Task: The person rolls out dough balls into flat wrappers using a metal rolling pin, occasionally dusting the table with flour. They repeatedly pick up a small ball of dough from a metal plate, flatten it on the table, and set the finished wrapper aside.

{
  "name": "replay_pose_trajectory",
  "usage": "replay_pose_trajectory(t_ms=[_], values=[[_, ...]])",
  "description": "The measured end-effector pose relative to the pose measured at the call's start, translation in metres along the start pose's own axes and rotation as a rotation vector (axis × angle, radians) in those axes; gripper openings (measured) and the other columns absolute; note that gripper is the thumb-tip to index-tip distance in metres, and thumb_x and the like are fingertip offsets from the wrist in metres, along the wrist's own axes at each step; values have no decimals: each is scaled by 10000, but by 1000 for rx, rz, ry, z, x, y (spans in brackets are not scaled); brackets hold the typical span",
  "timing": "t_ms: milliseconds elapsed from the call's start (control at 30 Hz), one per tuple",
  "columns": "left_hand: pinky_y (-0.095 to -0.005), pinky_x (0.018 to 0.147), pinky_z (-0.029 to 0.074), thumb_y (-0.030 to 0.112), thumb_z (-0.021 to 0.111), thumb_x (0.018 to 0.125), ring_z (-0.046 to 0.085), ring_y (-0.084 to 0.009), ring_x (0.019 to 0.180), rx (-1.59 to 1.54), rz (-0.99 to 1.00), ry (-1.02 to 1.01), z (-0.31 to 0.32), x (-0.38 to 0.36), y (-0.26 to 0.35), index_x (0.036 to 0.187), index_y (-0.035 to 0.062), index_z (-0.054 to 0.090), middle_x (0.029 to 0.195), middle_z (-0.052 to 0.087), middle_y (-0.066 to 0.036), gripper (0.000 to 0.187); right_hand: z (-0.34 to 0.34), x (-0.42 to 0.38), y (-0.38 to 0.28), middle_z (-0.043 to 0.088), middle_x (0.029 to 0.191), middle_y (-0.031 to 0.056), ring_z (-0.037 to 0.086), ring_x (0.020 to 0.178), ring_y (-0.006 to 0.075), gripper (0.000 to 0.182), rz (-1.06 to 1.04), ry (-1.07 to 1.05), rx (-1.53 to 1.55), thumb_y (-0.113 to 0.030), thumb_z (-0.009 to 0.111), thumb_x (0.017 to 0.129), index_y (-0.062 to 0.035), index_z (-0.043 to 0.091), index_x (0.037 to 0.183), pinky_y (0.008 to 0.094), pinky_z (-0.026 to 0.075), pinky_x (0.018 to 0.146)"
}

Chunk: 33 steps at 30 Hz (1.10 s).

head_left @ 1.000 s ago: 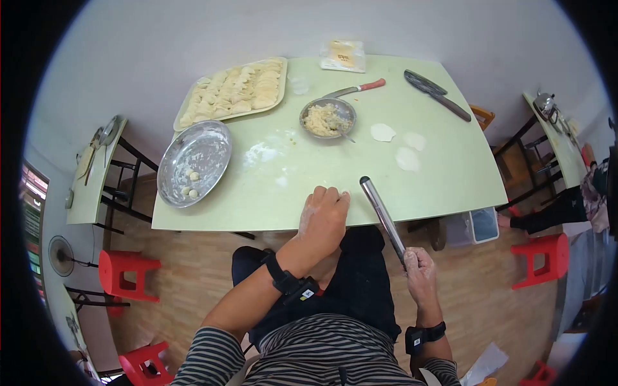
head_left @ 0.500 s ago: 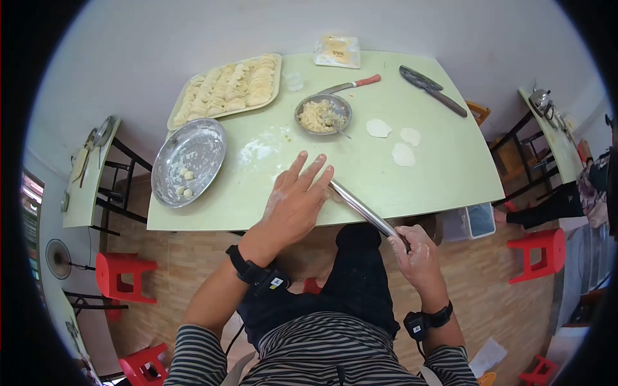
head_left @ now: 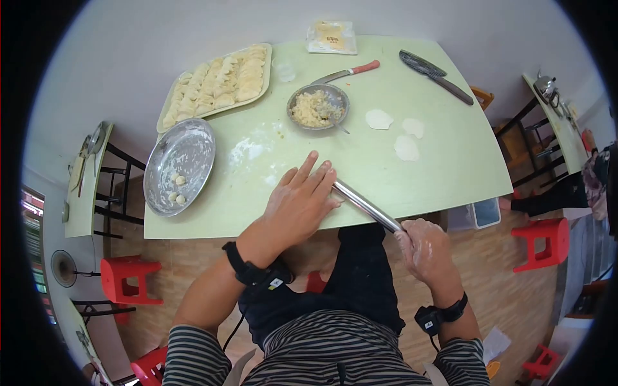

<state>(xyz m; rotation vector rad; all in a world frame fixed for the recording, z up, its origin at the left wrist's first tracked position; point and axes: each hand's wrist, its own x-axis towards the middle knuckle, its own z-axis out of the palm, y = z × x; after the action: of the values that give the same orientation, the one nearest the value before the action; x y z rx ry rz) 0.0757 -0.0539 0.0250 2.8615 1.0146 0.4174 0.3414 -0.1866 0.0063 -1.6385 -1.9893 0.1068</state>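
Note:
My right hand [head_left: 426,251], dusted with flour, wraps round the near end of a metal rolling pin [head_left: 368,206] at the table's front edge. The pin slants up to the left, and its far end disappears beside the fingertips of my left hand [head_left: 297,198]. That left hand is palm down with its fingers stretched out; whatever lies under the palm is hidden. Three flat dough wrappers [head_left: 406,148] rest on the table to the right. Beyond my hands is a metal bowl [head_left: 343,98] of crumbly pale filling [head_left: 311,109] with a spoon in it.
The pale green table [head_left: 450,186] bears a tray [head_left: 265,91] of dumplings [head_left: 222,80], a metal pan [head_left: 199,151] with several dough balls [head_left: 177,186], a red-handled knife [head_left: 344,73], a dark-handled knife [head_left: 444,83], a white package [head_left: 331,38] and flour [head_left: 251,148]. Red stools [head_left: 542,244] stand around.
My right hand has turned over the pin, its back now facing up more, and has shifted slightly right and down. My left hand stays outstretched by the pin's far end. The view has shifted slightly.

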Motion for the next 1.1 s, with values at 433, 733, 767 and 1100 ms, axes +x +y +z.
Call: replay_pose_trajectory(t_ms=[433, 733, 767, 1100], values=[[-502, 1086, 445, 284, 601, 999, 406, -424, 1451, -50, 29, -94, 4, 20, -15, 1392, 11, 551, 1481, 545, -158, 481, -12, 14, 6, 647, 776, 190, 646, 746, 402, 220, 119, -134, 9, -221, 691, 944, -18, 635, 880, 470, 510, 658], [-473, 1073, 462, 276, 678, 944, 480, -397, 1403, 23, 104, 54, 1, -26, -5, 1334, -7, 600, 1429, 590, -167, 488, -9, -4, -28, 623, 890, 165, 623, 783, 378, 210, 230, -211, 28, -189, 722, 909, -32, 588, 947, 462, 509, 666], [-474, 1076, 460, 273, 681, 942, 484, -397, 1400, 16, 102, 76, 3, -28, -4, 1324, -7, 609, 1432, 589, -165, 478, -7, -7, -31, 619, 904, 157, 617, 786, 370, 197, 196, -193, -22, -178, 716, 906, -35, 585, 941, 459, 508, 661], [-476, 1099, 448, 217, 675, 944, 483, -390, 1404, -19, 36, 147, 10, -51, 5, 1280, -5, 655, 1460, 573, -157, 403, 10, -43, -49, 617, 958, 130, 610, 818, 297, 288, -126, -15, -251, -80, 646, 813, -39, 646, 1098, 421, 494, 674]])
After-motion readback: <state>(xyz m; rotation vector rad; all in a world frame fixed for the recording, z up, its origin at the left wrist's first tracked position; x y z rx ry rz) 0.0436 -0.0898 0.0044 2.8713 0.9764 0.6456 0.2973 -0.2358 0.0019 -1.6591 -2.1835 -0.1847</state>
